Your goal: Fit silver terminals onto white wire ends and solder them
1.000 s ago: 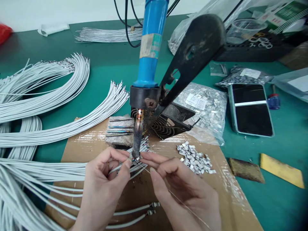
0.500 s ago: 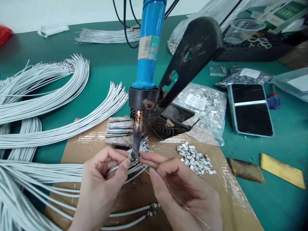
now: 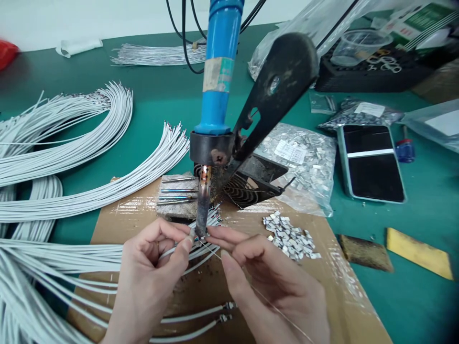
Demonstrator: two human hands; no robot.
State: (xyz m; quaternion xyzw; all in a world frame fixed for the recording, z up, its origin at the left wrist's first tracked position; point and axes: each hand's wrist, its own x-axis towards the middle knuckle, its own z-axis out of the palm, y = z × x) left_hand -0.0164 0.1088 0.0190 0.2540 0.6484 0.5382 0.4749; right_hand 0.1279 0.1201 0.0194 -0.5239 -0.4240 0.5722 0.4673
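With the dark tip of the blue-handled soldering iron (image 3: pixel 215 105) as the centre of the dial, the left hand (image 3: pixel 156 272) comes in from eight o'clock, thumb and forefinger pinched narrow on a pale grey sheathed cable (image 3: pixel 168 252), whose end lies right by the tip; whether it touches is too small to tell. From four o'clock comes the right hand (image 3: pixel 272 282), fingers curled and nearly closed around a thin silvery wire (image 3: pixel 274 307) that slants up to the same spot. A perforated black metal bracket (image 3: pixel 283 81) clasps the iron from one o'clock. A loose pile of small, shiny metal connectors (image 3: pixel 292 237) lies at three o'clock on the brown cardboard sheet (image 3: pixel 339 298); at six, two pale cables with metal connector ends (image 3: pixel 201 313) rest below the hands. A thick bundle of pale grey cables (image 3: pixel 71 253) stretches off towards nine, a grey fibrous pad bearing slim metal rods (image 3: pixel 170 209) sits at eleven, and a clear plastic bag of metal pieces (image 3: pixel 311 167) lies at two.
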